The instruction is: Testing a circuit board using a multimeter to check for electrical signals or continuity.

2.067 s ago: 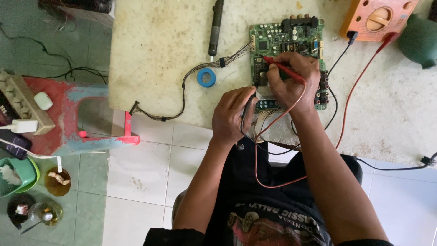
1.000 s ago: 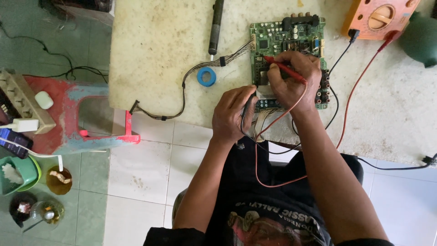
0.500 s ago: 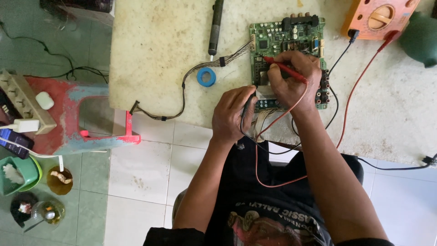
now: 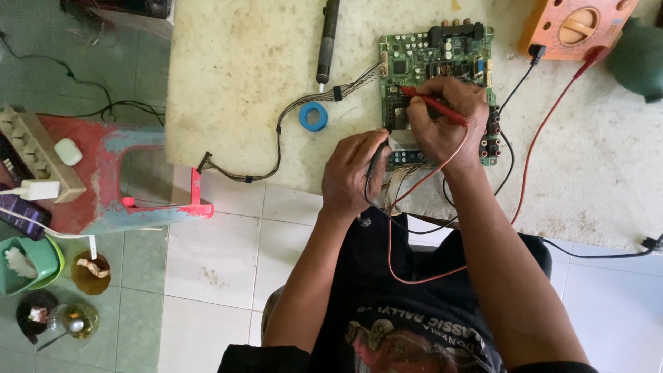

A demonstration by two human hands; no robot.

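A green circuit board (image 4: 442,55) lies on the pale worktop (image 4: 235,76) in front of me. My right hand (image 4: 445,121) grips a red test probe (image 4: 428,100), whose tip touches the board's left part. My left hand (image 4: 352,169) holds a black test probe (image 4: 376,162) at the board's lower left edge. Red and black leads loop down over my lap and run right to an orange multimeter (image 4: 573,24) at the top right.
A blue tape roll (image 4: 313,116) and a dark soldering iron (image 4: 327,38) lie left of the board, with a wire harness (image 4: 276,138) trailing to the table edge. A red stool (image 4: 117,179) carries a power strip (image 4: 34,148). Small bowls (image 4: 34,262) sit on the floor.
Nothing has visibly changed; both hands keep their probes on the board in the same places.
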